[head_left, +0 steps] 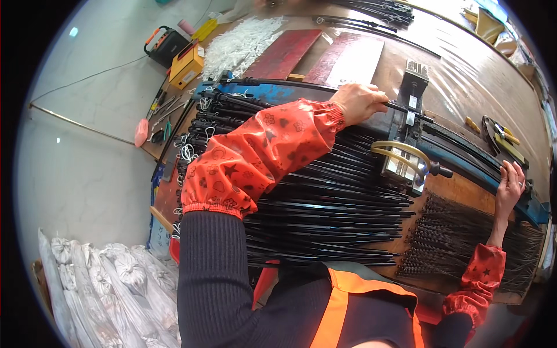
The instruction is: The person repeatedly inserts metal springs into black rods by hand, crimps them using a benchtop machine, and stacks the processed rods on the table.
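Note:
My left hand (358, 104) is closed in a pinch on a thin black rod (397, 107), just left of the metal clamp fixture (411, 122) on the blue rail. The rod runs into this fixture. Far to the right, my right hand (510, 184) has its fingers bent together at the rail, where a long thin dark piece (464, 152) ends; its exact grip is partly hidden. Below my left forearm lies a thick row of black rods (325, 203), with white cord loops (188, 152) at their left ends. A pneumatic cylinder block (403, 164) with yellowish tubing sits below the fixture.
Thin dark coil springs (458, 232) lie in a pile at the lower right. Beyond the rail are red boards (284, 55), white plastic pieces (241, 43) and a yellow box (187, 66). Hand tools (165, 110) lie at the left edge; pliers (507, 136) rest at the right.

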Demonstrator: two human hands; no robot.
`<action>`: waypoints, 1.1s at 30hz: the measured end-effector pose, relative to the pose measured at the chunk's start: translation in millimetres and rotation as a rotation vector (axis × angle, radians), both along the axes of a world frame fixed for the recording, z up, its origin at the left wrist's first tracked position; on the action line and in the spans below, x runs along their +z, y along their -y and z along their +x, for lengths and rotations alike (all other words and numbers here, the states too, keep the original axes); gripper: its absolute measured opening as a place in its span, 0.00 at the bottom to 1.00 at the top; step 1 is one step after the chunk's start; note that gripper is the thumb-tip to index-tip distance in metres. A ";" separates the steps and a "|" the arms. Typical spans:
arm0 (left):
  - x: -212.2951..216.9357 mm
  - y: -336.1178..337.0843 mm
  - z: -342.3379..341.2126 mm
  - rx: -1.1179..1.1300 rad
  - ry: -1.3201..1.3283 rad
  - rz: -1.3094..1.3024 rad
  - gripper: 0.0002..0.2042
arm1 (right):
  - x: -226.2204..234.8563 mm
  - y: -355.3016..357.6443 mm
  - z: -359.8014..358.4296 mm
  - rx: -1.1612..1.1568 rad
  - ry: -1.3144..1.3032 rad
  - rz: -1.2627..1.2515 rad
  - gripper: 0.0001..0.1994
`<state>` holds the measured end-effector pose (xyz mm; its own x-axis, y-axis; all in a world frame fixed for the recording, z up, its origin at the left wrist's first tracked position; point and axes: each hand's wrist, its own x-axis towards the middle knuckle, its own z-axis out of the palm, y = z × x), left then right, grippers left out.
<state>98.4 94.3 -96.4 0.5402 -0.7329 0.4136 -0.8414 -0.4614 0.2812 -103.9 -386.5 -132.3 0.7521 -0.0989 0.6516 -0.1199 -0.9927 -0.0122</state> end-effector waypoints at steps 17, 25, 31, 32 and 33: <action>-5.9 11.1 -1.6 0.212 0.034 0.297 0.11 | -3.9 -175.7 -14.3 0.540 -0.092 0.412 0.17; -8.3 18.9 -2.7 0.185 0.146 0.267 0.09 | -16.3 -174.4 6.8 0.623 -0.113 0.733 0.10; -17.7 18.2 37.8 -0.108 0.541 0.144 0.04 | 14.2 -109.9 -64.5 0.265 -0.746 0.385 0.16; -17.8 1.8 56.4 -0.099 0.569 0.138 0.06 | 15.6 -110.7 -86.1 0.388 -0.701 0.379 0.14; -23.5 -19.0 76.8 -0.065 0.599 0.116 0.08 | 18.4 -118.2 -102.7 0.465 -0.693 0.311 0.11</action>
